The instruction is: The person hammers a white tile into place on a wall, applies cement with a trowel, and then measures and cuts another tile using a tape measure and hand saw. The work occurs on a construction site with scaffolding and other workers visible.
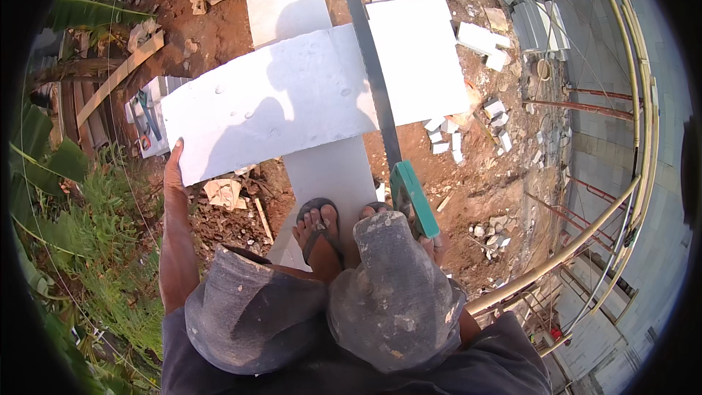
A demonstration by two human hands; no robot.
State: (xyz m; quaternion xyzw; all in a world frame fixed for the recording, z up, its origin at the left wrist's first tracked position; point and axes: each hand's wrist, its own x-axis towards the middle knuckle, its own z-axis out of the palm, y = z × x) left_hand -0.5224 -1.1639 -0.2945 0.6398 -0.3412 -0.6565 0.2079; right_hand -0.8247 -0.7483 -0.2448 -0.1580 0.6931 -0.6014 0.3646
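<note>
A long white block (270, 102), which looks like lightweight concrete, lies across a pale plank under my feet. My left hand (176, 157) grips its left end, the thumb along the edge and the other fingers hidden. A handsaw (376, 80) crosses the block's right part, its blade pointing away from me. My right hand (433, 249) is at the saw's green handle (414, 201), mostly hidden by the handle and my knee. To the right of the blade continues a bright white piece (417, 58); whether it is joined to the block I cannot tell.
My sandalled feet (320, 230) stand on the pale plank (333, 172). White offcuts (479, 38) and rubble (493, 234) litter the reddish soil at the right. Bamboo poles (563, 249) run along a grey wall. Blocks with tools (150, 113) and green plants (95, 241) are at the left.
</note>
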